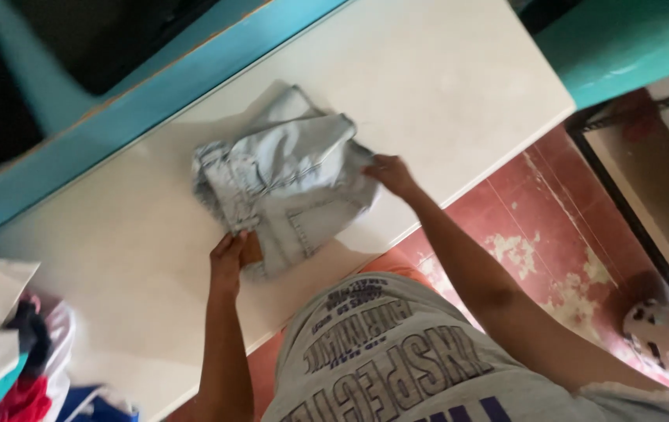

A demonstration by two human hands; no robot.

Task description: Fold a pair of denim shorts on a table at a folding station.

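A pair of pale, light-wash denim shorts [287, 176] lies folded into a compact bundle mid-way across the white tabletop [444, 86]. The left hand [229, 262] pinches its near edge, fingers closed on the cloth; the right hand [389, 173] grips the right edge. The fold looks mostly made (still rumpled, not smoothed flat). A heap of mixed-colour clothes [14, 367] waits at the near left.

Shorts [287, 176]: pale, washed-out light blue denim, faintly mottled. Table [444, 78]: cream-white, plain. Wall [116, 125]: turquoise, with a thin orange-brown line along its lower edge. Floor [553, 219]: dull red, worn into cream patches. Shirt [397, 359]: heathered grey with dark navy lettering. Clothes pile [14, 367]: white, red, teal, black and blue pieces. Slipper [663, 332]: pinkish with dark spots.
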